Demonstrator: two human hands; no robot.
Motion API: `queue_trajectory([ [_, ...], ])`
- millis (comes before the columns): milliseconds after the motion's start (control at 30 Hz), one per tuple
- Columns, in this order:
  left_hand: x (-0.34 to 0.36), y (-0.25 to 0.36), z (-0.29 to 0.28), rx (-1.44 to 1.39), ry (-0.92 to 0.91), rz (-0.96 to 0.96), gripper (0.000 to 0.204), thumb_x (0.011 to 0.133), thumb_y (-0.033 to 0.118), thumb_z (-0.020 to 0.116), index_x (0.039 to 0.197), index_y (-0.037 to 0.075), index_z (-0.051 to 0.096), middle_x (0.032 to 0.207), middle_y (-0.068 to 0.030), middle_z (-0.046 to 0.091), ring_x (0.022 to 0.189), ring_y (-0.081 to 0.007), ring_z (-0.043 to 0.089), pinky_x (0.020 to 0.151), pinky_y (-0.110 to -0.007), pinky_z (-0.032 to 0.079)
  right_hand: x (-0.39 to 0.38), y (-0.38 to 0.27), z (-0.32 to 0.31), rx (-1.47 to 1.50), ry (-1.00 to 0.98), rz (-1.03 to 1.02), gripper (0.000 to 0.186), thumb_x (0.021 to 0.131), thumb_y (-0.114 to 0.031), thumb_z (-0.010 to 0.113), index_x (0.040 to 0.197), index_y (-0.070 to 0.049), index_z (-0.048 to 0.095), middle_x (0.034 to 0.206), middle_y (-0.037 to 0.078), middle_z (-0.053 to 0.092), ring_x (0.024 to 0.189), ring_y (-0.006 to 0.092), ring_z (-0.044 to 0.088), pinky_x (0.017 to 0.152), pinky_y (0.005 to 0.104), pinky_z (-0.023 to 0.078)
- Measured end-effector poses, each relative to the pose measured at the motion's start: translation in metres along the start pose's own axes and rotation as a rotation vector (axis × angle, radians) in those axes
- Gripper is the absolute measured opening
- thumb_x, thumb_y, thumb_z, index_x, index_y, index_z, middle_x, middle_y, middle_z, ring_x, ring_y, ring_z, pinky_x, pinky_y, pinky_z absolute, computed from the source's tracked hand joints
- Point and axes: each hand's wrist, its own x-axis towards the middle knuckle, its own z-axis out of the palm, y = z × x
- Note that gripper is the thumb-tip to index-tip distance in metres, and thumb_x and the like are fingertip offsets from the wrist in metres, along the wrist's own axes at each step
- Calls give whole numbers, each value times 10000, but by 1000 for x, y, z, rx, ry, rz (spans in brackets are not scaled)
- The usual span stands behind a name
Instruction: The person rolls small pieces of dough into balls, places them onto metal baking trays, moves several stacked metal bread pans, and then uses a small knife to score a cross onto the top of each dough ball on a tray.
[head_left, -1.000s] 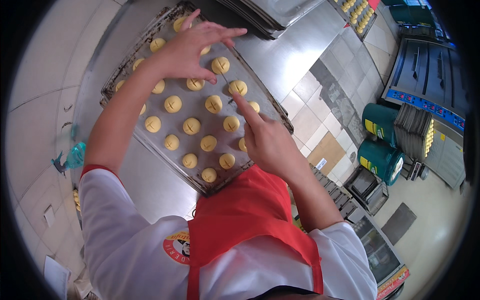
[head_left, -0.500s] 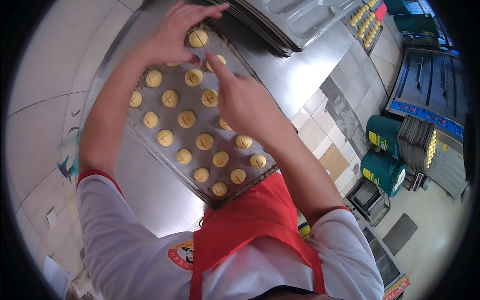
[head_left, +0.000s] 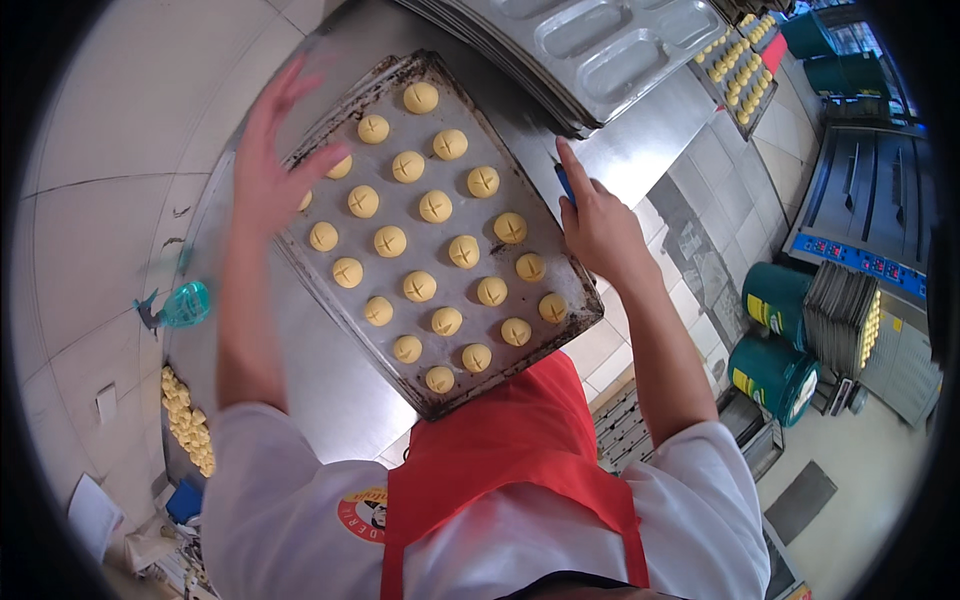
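A dark-edged baking tray [head_left: 330, 300] lies before me, bearing rows of round yellow dough balls [head_left: 435, 207]. Cross-shaped cuts mark the tops I can make out. Over the tray's far left edge, my left hand [head_left: 272, 165] hangs with its fingers spread, smeared by motion, hiding some dough balls at that edge. Just off the tray's right edge, my right hand [head_left: 605, 230] grips a small blue-handled knife [head_left: 564, 181], its index finger stretched along it. Only part of the handle and a short thin blade show.
Stacked metal molds [head_left: 610, 60] stand at the table's far right. A teal spray bottle [head_left: 185, 304] is at the left, with a heap of yellow dough pieces [head_left: 185, 420] nearer me. Right of the table are green buckets [head_left: 765, 365], a tray stack [head_left: 835, 310] and an oven [head_left: 870, 200].
Both hands have drawn apart from the far end of the tray: the left moved left and nearer, the right moved right with the knife. The far dough balls are now uncovered.
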Motion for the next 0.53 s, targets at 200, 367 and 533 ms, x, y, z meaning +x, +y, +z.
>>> queue_trajectory([
  [200, -227, 52, 39, -33, 346, -606, 461, 1044, 22, 681, 1487, -29, 566, 1451, -133, 628, 1336, -207, 606, 1103, -376, 524, 22, 46, 48, -83, 407, -256, 549, 1008, -133, 637, 1545, -50, 557, 1278, 262, 645, 1119, 450, 658, 981, 534, 552],
  [367, -304, 104, 113, 65, 311, -819, 513, 1079, 55, 590, 1570, -41, 476, 1536, -209, 566, 1410, -286, 571, 1126, -425, 519, -6, 32, 44, 414, 51, -91, 356, 964, -103, 666, 1304, -10, 716, 1184, 274, 673, 1076, 461, 685, 959, 528, 563],
  [533, -301, 85, 140, -8, 576, -844, 589, 1094, 82, 555, 1641, -25, 366, 1603, -282, 490, 1468, -381, 535, 1167, -451, 496, 31, 50, 44, 417, -198, -165, 404, 887, -172, 760, 1277, -70, 748, 1435, 324, 635, 1256, 463, 681, 1078, 467, 550],
])
